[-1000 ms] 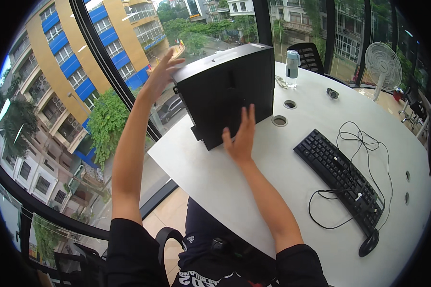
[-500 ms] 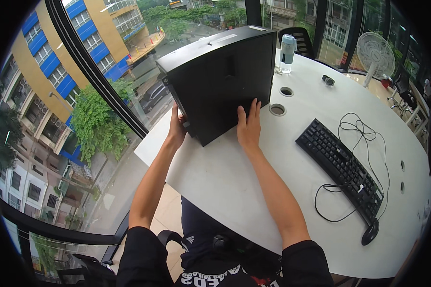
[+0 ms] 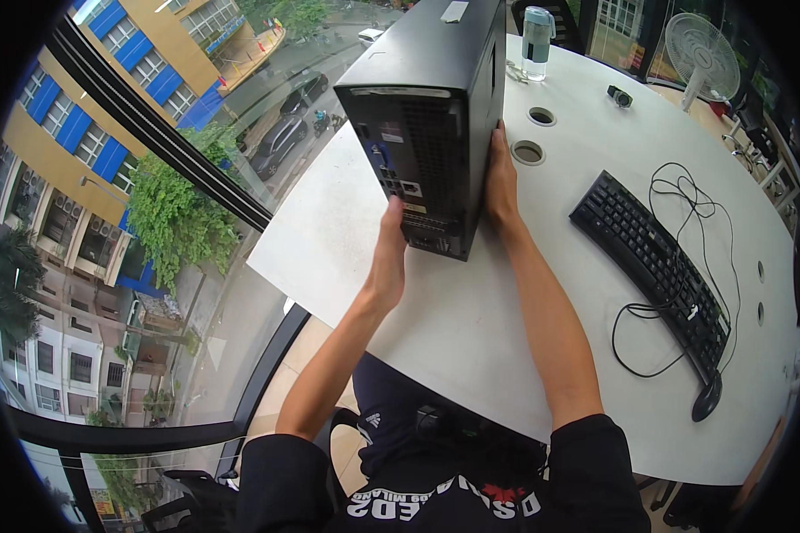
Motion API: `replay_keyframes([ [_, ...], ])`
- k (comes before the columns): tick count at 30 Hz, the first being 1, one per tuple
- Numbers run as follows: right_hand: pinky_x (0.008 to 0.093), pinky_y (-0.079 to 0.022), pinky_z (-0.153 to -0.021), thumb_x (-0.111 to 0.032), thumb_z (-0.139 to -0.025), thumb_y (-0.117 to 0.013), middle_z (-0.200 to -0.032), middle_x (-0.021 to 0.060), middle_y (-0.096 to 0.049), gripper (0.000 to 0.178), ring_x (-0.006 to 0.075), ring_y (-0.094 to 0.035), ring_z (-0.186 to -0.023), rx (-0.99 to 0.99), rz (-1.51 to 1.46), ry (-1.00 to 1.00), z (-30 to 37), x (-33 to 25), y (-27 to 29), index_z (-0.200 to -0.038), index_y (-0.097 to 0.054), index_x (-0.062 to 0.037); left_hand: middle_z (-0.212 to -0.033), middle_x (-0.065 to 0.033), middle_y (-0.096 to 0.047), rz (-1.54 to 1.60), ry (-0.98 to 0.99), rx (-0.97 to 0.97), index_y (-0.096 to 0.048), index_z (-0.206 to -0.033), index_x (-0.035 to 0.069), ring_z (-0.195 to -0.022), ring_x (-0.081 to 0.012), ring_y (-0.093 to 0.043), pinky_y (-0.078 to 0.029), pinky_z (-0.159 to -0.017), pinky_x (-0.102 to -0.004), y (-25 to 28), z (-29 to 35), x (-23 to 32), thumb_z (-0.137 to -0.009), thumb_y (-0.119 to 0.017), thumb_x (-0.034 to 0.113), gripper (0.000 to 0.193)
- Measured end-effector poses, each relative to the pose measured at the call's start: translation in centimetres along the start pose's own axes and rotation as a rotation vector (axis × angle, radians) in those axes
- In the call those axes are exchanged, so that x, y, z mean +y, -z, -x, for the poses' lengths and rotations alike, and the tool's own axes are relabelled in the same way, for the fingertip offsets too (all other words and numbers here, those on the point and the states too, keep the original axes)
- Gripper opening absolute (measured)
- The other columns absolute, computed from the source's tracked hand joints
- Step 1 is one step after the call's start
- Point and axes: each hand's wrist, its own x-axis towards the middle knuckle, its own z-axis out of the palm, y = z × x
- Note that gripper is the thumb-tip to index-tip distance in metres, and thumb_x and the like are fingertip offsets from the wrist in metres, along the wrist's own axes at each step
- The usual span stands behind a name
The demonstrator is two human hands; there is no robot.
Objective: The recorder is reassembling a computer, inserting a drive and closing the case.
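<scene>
A black desktop computer tower stands upright at the far left of the white table, with its rear panel of ports and vents turned toward me. My left hand is at the lower left of that rear panel, its thumb against the ports; its other fingers are hidden. Against the tower's right side lies my right hand, fingers pointing away from me and partly out of sight. The tower is held between both hands.
On the right lie a black keyboard, its looped cable and a black mouse. Two round holes open in the tabletop beside the tower. Farther back are a water bottle, a small dark object and a white fan. Window glass borders the left.
The tower has turned from showing its broad side to showing its rear panel. My left hand has moved right onto the rear, and my right hand has shifted along the right side.
</scene>
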Motion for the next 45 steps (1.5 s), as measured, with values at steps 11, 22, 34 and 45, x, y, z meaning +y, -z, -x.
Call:
replay_keyframes([
  [11,0.0366,-0.026,-0.124,-0.039,-0.111,-0.035,-0.158,0.0232,-0.043,0.06,0.0339,-0.038,-0.149,0.07,0.0,0.107,-2.3,2.5,2.6,-0.148,-0.047,0.0067,-0.154,-0.0072,-0.049,0.012,-0.094,0.024,-0.039,-0.155,0.005,-0.146,-0.0225,-0.039,-0.023,-0.123,-0.0406,-3.4,1.8,-1.9,-0.109,-0.039,0.053,0.067],
  [22,0.047,-0.051,-0.097,-0.024,-0.1,-0.051,-0.115,0.0295,-0.07,0.041,0.0445,-0.066,-0.109,0.205,0.242,0.127,1.9,0.9,5.6,-0.126,-0.065,0.0049,-0.159,-0.0151,-0.04,-0.294,-0.165,-0.045,-0.028,-0.16,-0.002,-0.148,-0.0252,-0.036,-0.019,-0.126,-0.0394,-2.9,1.7,-2.5,-0.108,-0.044,0.046,0.073],
  [34,0.0436,-0.056,-0.082,-0.032,-0.088,-0.066,-0.102,0.0185,-0.075,0.035,0.0382,-0.071,-0.091,0.224,1.272,0.427,6.5,-13.1,28.4,-0.104,-0.076,-0.003,-0.139,-0.0165,-0.06,-0.303,-0.322,0.036,-0.049,-0.147,-0.006,-0.128,-0.0237,-0.052,-0.033,-0.114,-0.0318,-2.9,2.4,-0.9,-0.107,-0.052,0.034,0.057],
  [45,0.0452,-0.056,-0.081,-0.022,-0.088,-0.066,-0.096,0.0174,-0.074,0.024,0.036,-0.071,-0.091,0.086,1.317,0.271,11.3,-10.8,31.0,-0.101,-0.076,-0.0045,-0.125,-0.0131,-0.068,-0.259,-0.37,0.073,-0.057,-0.138,-0.006,-0.117,-0.0204,-0.059,-0.043,-0.102,-0.0304,-2.5,3.0,-1.7,-0.105,-0.057,0.033,0.05],
])
